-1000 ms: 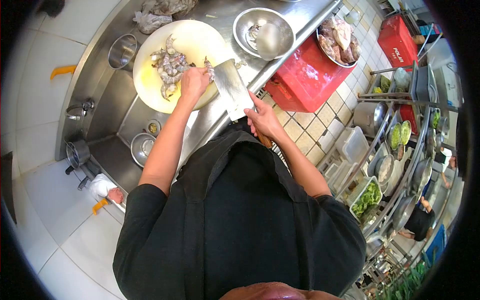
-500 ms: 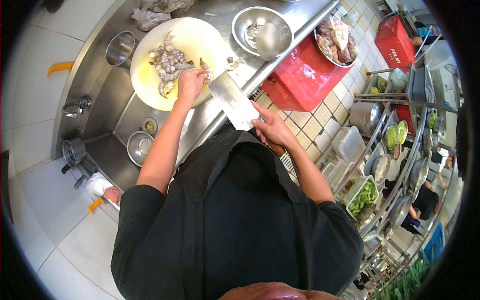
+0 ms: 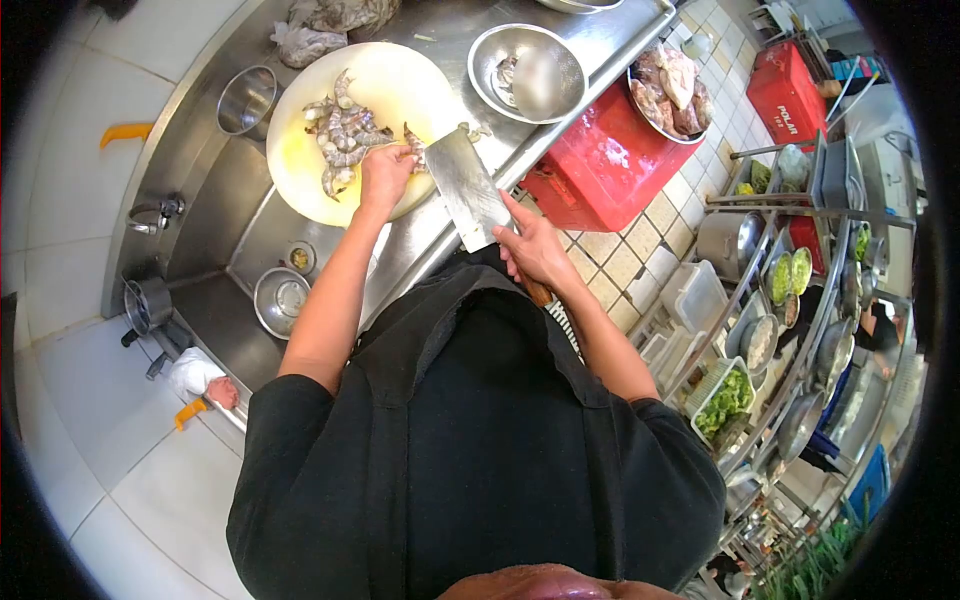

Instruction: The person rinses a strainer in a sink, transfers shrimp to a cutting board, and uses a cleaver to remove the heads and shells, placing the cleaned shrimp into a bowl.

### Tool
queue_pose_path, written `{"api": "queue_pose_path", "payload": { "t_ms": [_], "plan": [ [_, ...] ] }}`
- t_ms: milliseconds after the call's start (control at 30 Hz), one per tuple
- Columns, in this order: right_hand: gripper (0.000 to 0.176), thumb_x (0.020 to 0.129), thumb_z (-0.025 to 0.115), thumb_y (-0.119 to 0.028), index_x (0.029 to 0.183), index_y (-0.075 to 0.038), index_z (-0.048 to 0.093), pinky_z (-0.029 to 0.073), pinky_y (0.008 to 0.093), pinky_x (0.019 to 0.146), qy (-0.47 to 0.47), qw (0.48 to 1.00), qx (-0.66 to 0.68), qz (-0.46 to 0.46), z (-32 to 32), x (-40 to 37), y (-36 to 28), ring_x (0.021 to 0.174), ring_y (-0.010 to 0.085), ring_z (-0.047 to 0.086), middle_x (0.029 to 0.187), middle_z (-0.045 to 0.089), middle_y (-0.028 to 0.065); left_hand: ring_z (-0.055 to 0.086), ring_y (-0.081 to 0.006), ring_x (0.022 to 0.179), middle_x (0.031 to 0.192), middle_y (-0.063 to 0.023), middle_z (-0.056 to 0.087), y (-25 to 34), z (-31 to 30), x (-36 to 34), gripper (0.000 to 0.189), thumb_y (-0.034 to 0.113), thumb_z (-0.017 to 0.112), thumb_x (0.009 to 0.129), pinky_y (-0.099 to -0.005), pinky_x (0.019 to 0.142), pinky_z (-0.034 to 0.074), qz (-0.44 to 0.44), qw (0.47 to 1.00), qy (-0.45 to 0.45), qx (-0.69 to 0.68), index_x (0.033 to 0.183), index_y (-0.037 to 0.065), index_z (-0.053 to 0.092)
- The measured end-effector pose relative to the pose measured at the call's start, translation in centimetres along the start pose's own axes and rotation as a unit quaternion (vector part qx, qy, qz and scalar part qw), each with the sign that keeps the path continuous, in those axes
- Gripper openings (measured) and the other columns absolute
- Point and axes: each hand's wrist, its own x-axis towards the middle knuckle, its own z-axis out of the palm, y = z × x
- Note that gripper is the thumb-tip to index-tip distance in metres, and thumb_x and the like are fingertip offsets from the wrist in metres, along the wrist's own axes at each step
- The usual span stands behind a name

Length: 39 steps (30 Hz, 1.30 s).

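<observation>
My left hand (image 3: 386, 178) is at the right edge of the round white cutting board (image 3: 420, 85), its fingers pinched on a single shrimp (image 3: 411, 137). A pile of grey shrimp (image 3: 345, 130) lies on the board beside that hand. My right hand (image 3: 537, 247) is wrapped around the wooden handle of a cleaver (image 3: 466, 190). The broad blade points up and left, its far end close beside the held shrimp and overlapping the board's edge in this view. Small scraps (image 3: 479, 131) lie on the steel counter just past the blade tip.
A perforated steel bowl (image 3: 483, 56) holding shrimp scraps stands on the counter. The sink (image 3: 205, 235) is to the left, with a metal pot (image 3: 248, 100) near the board. A red cooler (image 3: 590, 180) and a basin of meat (image 3: 675, 90) stand right; shelves (image 3: 770, 300) line the far right.
The cleaver and my right hand have moved up, bringing the blade end nearer the held shrimp. My left hand keeps its pinch at the board's edge. The whole view has shifted slightly.
</observation>
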Motion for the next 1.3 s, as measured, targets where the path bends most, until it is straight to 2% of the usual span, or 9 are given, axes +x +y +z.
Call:
{"api": "queue_pose_path", "payload": {
  "t_ms": [167, 467, 567, 767, 867, 967, 1100, 1200, 1300],
  "plan": [
    [0.069, 0.103, 0.059, -0.015, 0.165, -0.016, 0.029, 0.047, 0.0304, 0.042, 0.007, 0.999, -0.01, -0.037, 1.1, 2.1, 0.2, 0.049, 0.0118, 0.055, 0.068, 0.057, 0.0032, 0.072, -0.0227, 0.07, 0.081, -0.0157, 0.076, -0.1, 0.4, -0.2, 0.028, 0.021, 0.076, 0.087, -0.035, 0.071, 0.057, 0.012, 1.0, 0.018, -0.005, 0.109, 0.004, 0.08],
    [0.068, 0.103, 0.06, -0.013, 0.164, -0.021, 0.032, 0.047, 0.031, 0.045, -0.003, 0.998, -0.054, -0.011, -0.3, -0.4, 0.2, 0.05, 0.0123, 0.056, 0.068, 0.057, 0.0035, 0.076, -0.0229, 0.077, 0.088, -0.0168, 0.078, -0.6, 0.4, 0.0, 0.028, 0.02, 0.074, 0.088, -0.0349, 0.075, 0.059, -0.004, 1.0, 0.012, -0.011, 0.109, 0.003, 0.079],
    [0.068, 0.102, 0.061, -0.013, 0.164, -0.021, 0.034, 0.047, 0.0312, 0.046, 0.056, 0.994, -0.097, -0.013, -0.2, -1.1, -0.3, 0.05, 0.012, 0.056, 0.068, 0.058, 0.0038, 0.075, -0.0228, 0.077, 0.088, -0.0167, 0.078, -1.8, 0.9, 0.7, 0.028, 0.021, 0.075, 0.088, -0.0348, 0.076, 0.059, 0.027, 1.0, 0.007, 0.014, 0.109, 0.003, 0.079],
    [0.069, 0.101, 0.063, -0.014, 0.163, -0.021, 0.036, 0.048, 0.0312, 0.049, 0.048, 0.991, -0.116, -0.039, -0.2, -1.0, -0.8, 0.05, 0.0121, 0.055, 0.069, 0.06, 0.0046, 0.075, -0.0324, 0.088, 0.096, -0.0185, 0.077, 1.1, -1.1, 1.6, 0.033, 0.036, 0.076, 0.085, -0.0416, 0.082, 0.058, -0.108, 0.99, -0.089, -0.001, 0.1, 0.006, 0.081],
    [0.066, 0.1, 0.063, -0.017, 0.162, -0.019, 0.038, 0.051, 0.0343, 0.055, 0.055, 0.987, -0.149, -0.032, 0.0, -0.9, -1.0, 0.052, 0.015, 0.059, 0.069, 0.061, 0.008, 0.075, -0.0271, 0.077, 0.085, -0.0146, 0.078, 2.8, -1.2, 1.2, 0.037, 0.042, 0.075, 0.081, -0.0397, 0.074, 0.056, -0.082, 0.991, -0.064, 0.086, 0.086, 0.006, 0.078],
    [0.066, 0.1, 0.063, -0.016, 0.162, -0.019, 0.039, 0.051, 0.0348, 0.056, 0.07, 0.989, -0.129, -0.026, -0.6, -0.9, -0.4, 0.052, 0.0153, 0.059, 0.069, 0.062, 0.0084, 0.074, -0.0296, 0.078, 0.084, -0.0157, 0.077, 3.7, -1.0, 1.9, 0.038, 0.042, 0.073, 0.075, -0.0429, 0.074, 0.056, -0.104, 0.973, -0.084, 0.187, 0.083, 0.006, 0.077],
    [0.067, 0.1, 0.063, -0.014, 0.162, -0.02, 0.038, 0.051, 0.0346, 0.053, 0.073, 0.988, -0.125, -0.054, -1.3, -0.8, 1.1, 0.052, 0.015, 0.058, 0.072, 0.063, 0.0087, 0.074, -0.0312, 0.08, 0.085, -0.0184, 0.076, 4.5, -2.7, 2.5, 0.035, 0.037, 0.071, 0.075, -0.0436, 0.074, 0.056, -0.133, 0.985, -0.074, 0.08, 0.085, 0.004, 0.077],
    [0.066, 0.101, 0.063, -0.014, 0.162, -0.021, 0.039, 0.05, 0.0338, 0.052, 0.076, 0.99, -0.11, -0.048, -1.1, -0.4, 1.9, 0.051, 0.0144, 0.058, 0.072, 0.063, 0.0085, 0.076, -0.0284, 0.081, 0.085, -0.0209, 0.076, 6.9, -1.0, 2.6, 0.035, 0.033, 0.071, 0.081, -0.0411, 0.076, 0.058, -0.028, 0.996, -0.005, -0.084, 0.094, 0.001, 0.078],
    [0.067, 0.101, 0.063, -0.014, 0.162, -0.022, 0.038, 0.05, 0.0332, 0.052, 0.075, 0.991, -0.099, -0.04, -1.1, 0.1, 2.5, 0.051, 0.0139, 0.057, 0.072, 0.062, 0.0077, 0.075, -0.0259, 0.089, 0.109, -0.0201, 0.077, 11.3, 0.3, 2.3, 0.06, 0.044, 0.074, 0.092, -0.0374, 0.085, 0.057, 0.094, 0.98, -0.031, -0.172, 0.131, -0.001, 0.067]
  ]
}}
